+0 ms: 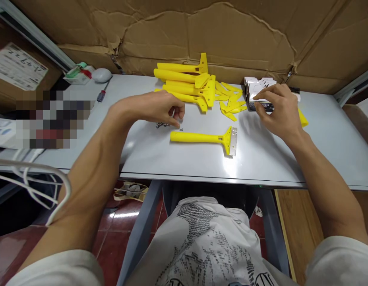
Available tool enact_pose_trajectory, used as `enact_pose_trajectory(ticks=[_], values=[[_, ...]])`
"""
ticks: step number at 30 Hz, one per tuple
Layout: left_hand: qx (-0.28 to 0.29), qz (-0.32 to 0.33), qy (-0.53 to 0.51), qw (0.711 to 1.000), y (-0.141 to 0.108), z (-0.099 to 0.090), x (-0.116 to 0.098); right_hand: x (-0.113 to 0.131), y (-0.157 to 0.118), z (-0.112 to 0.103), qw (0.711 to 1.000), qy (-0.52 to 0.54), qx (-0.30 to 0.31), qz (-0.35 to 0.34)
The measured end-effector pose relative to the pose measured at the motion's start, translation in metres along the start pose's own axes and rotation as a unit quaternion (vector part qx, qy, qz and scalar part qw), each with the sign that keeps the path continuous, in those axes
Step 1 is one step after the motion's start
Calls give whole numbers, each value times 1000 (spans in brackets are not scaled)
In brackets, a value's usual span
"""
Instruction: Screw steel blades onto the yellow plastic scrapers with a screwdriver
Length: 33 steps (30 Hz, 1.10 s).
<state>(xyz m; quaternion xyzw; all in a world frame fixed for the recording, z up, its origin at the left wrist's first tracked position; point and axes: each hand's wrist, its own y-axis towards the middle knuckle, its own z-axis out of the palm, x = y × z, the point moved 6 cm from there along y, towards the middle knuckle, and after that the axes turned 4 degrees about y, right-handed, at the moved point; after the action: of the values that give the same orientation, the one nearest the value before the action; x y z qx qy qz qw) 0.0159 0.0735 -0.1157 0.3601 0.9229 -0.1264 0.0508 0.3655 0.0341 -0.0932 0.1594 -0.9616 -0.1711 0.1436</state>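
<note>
My left hand (169,109) is over the table with thumb and curled fingers apart, nothing visible between them. Just below its fingertips lies a small metal piece (181,129), beside a little pile of screws (162,124). A yellow scraper (198,137) with a metal blade lies flat in front, touched by neither hand. At the right, my right hand (279,107) reaches over a stack of white cards (255,86) and a black package (266,106), thumb and forefinger apart near the left edge; whether they touch is unclear.
Several yellow scraper handles (175,76) are piled at the back, with loose yellow pieces (231,104) to their right. Another yellow part (303,118) shows behind my right hand. A screwdriver (101,95) lies back left, near a white rounded object (101,75). Cardboard (216,35) stands behind the table.
</note>
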Motion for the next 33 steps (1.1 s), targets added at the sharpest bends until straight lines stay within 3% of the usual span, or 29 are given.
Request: enact_pose_trajectory(ticks=[5, 8, 11, 14, 17, 21, 28, 31, 33], values=[[-24, 4, -6, 1000, 7, -1, -2, -2, 0, 1, 1000, 18, 15, 12], [-124, -13, -1, 992, 7, -12, -4, -4, 1, 3, 999, 37, 2, -7], [-188, -22, -12, 982, 7, -19, -12, 2, 5, 16, 995, 53, 6, -86], [-196, -16, -16, 980, 9, -19, -25, 11, 9, 43, 984, 26, 67, -165], [-194, -6, -5, 981, 12, -16, -37, 14, 14, 67, 974, -21, 110, -198], [-211, 14, 14, 977, 14, -12, -49, 12, 18, 78, 968, -59, 69, -234], [-237, 64, 14, 969, 13, -7, -66, 4, 23, 76, 969, -76, 4, -234], [-248, 88, 21, 965, 12, -4, -78, 2, 23, 54, 982, 21, -45, -182], [-260, 102, 28, 960, 11, -1, -88, -2, 20, 32, 976, 160, -87, -115]])
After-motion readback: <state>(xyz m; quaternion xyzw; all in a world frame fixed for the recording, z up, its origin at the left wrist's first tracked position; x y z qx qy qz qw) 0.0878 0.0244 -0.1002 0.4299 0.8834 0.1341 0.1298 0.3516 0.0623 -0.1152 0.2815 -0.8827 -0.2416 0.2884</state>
